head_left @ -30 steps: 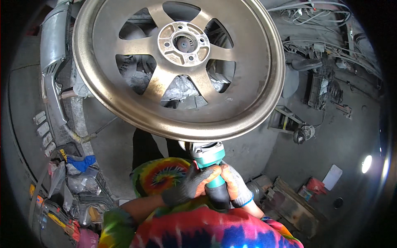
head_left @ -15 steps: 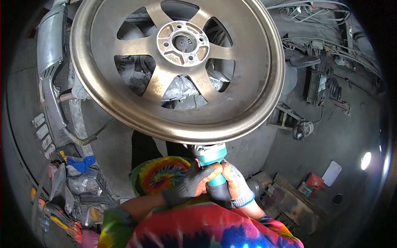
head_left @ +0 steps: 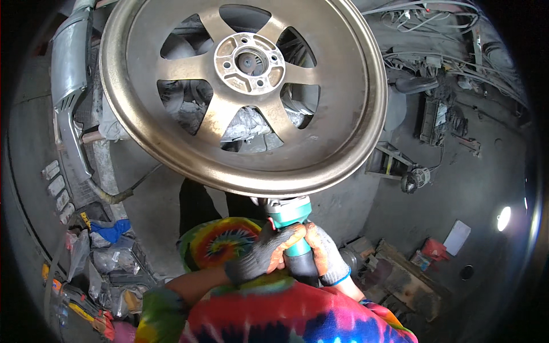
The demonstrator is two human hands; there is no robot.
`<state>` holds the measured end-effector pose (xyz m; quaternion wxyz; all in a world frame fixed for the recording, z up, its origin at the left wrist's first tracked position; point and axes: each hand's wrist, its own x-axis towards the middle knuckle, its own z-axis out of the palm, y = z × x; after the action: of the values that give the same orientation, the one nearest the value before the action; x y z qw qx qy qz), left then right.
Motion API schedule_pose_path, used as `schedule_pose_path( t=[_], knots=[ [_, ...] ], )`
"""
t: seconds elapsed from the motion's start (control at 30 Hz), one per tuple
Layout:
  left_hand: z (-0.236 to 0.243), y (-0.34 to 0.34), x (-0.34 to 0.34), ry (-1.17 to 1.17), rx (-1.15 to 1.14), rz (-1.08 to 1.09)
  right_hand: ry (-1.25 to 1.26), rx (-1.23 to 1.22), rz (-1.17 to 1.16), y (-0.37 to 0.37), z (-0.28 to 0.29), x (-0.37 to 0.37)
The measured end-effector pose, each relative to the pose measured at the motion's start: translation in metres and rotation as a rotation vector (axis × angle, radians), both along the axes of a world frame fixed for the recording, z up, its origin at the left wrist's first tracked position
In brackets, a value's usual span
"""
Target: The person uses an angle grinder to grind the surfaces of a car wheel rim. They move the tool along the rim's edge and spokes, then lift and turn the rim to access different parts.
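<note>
A bronze-coloured car wheel rim [head_left: 220, 119] with several spokes hangs or stands in front of me, filling the upper middle. Just below its near lip is a green angle grinder [head_left: 289, 212] with a pale metal head and a dark rear end. Both my hands wrap round its body. My left hand [head_left: 264, 251], in a grey glove with an orange palm, is closed on it from the left. My right hand [head_left: 326, 251], gloved the same way, grips the other side. The rim hides the grinder's working end, so contact with the rim cannot be seen.
A silver curved panel [head_left: 71, 63] stands at the far left. Below it are bags and a grey crate [head_left: 120, 254] of supplies. Cables [head_left: 440, 11] lie at the upper right, near a motor-like part [head_left: 414, 179]. Boxes [head_left: 406, 274] sit at the lower right.
The view has shifted slightly, so the rim sits a little further left and higher. Both hands keep their hold on the grinder, in nearly the same position.
</note>
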<state>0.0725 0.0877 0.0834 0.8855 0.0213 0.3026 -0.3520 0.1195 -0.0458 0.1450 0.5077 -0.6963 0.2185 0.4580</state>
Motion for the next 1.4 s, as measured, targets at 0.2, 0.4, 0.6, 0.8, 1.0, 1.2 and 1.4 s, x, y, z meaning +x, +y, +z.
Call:
schedule_pose_path(
  t=[0.2,0.4,0.6,0.8,1.0,1.2,1.4],
  knots=[
    [-0.014,-0.004,-0.008,-0.127,0.129,-0.046,0.157,0.08,-0.12,-0.011,-0.01,-0.007],
    [-0.021,-0.014,-0.015,-0.022,-0.026,-0.037,0.083,0.058,-0.111,-0.006,-0.009,-0.007],
    [-0.013,-0.008,-0.013,-0.013,-0.037,-0.047,0.145,0.059,-0.168,-0.011,-0.012,-0.009],
    [-0.016,-0.005,-0.017,-0.045,-0.02,-0.038,0.098,0.055,-0.105,-0.012,-0.014,-0.012],
    [-0.019,-0.01,-0.019,0.035,-0.187,0.078,0.111,0.109,-0.16,-0.009,-0.014,-0.011],
    [-0.002,0.001,-0.007,0.018,-0.175,0.075,0.11,0.086,-0.089,-0.004,-0.011,-0.008],
    [-0.011,-0.002,-0.022,0.047,-0.152,0.017,0.195,0.094,-0.101,-0.004,-0.01,-0.012]
  ],
)
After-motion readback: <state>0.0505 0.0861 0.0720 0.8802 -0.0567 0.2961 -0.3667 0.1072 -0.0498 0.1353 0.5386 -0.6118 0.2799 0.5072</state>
